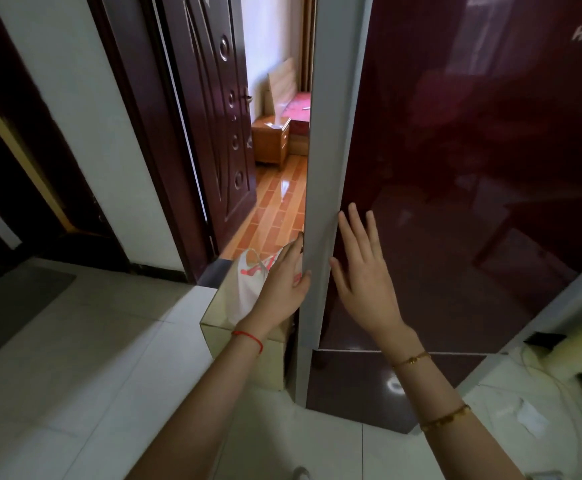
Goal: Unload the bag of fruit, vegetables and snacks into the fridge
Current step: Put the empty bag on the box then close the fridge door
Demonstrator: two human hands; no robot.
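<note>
A tall fridge with a glossy dark red door (473,168) fills the right half of the head view; its grey side edge (331,150) faces me. My left hand (284,278) touches that grey edge from the left, thumb on the edge, fingers behind it. Just right of the edge, my right hand (365,271) lies flat on the red door front with fingers spread. A white plastic bag with red print (251,282) sits on a pale low block (244,337) left of the fridge, partly hidden by my left hand. The fridge interior is hidden.
A lower red fridge door (386,386) sits below the upper one. Left of the fridge, an open dark wooden door (213,116) leads to a room with an orange floor and a bedside cabinet (270,140). White floor tiles lie below. White cables (542,410) lie at right.
</note>
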